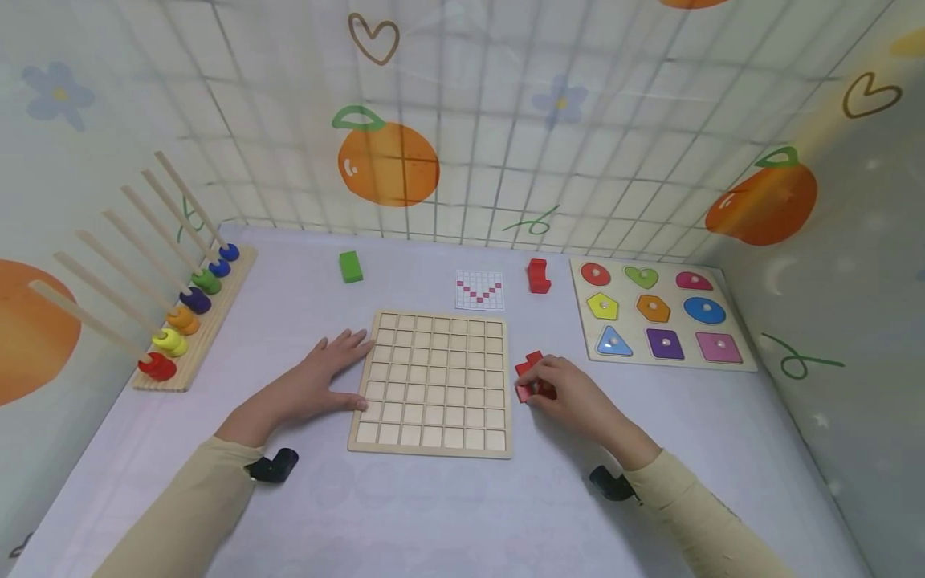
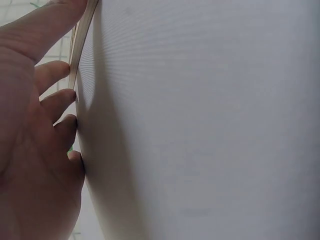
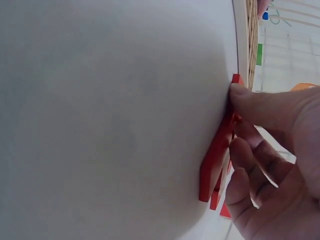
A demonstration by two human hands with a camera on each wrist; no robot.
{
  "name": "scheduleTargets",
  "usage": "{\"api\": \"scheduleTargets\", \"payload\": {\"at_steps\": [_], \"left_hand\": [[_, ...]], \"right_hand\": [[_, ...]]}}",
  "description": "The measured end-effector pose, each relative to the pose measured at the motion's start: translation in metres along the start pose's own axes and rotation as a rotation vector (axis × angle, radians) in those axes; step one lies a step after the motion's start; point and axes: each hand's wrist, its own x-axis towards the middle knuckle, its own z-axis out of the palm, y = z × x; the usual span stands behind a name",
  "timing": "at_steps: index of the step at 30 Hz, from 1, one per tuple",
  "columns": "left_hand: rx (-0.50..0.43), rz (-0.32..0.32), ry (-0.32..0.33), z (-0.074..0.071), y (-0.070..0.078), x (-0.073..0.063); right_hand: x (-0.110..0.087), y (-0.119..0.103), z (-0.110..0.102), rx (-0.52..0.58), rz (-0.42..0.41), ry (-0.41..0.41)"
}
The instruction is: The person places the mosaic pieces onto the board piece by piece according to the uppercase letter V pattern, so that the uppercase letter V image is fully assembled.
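Note:
A wooden grid board with square cells lies flat on the table. Along its left edge rests my left hand, fingers spread, thumb and fingertips at the frame; the left wrist view has the same hand against the board's side. To the right of the board my right hand pinches a red square tile between thumb and fingers, low over the table. More red tiles lie right there, partly hidden by the fingers. Close up in the right wrist view, the thumb presses on red wood.
Behind the board lie a pattern card, a green block and red blocks. A shape puzzle is at the right. On the left stands a wooden peg rack with coloured rings. A wire grid with printed cloth closes off the back.

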Motion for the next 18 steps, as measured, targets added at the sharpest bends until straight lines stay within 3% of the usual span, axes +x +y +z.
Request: {"api": "scheduleTargets", "payload": {"at_steps": [10, 18], "left_hand": [[0.03, -0.033, -0.015, 0.0001, 0.0012, 0.0006], [0.053, -0.013, 0.004, 0.003, 0.0029, 0.0021]], "right_hand": [[0.0014, 0.0005, 0.0004, 0.027, 0.004, -0.012], [0.0031, 0.0003, 0.0007, 0.037, 0.001, -0.006]]}}
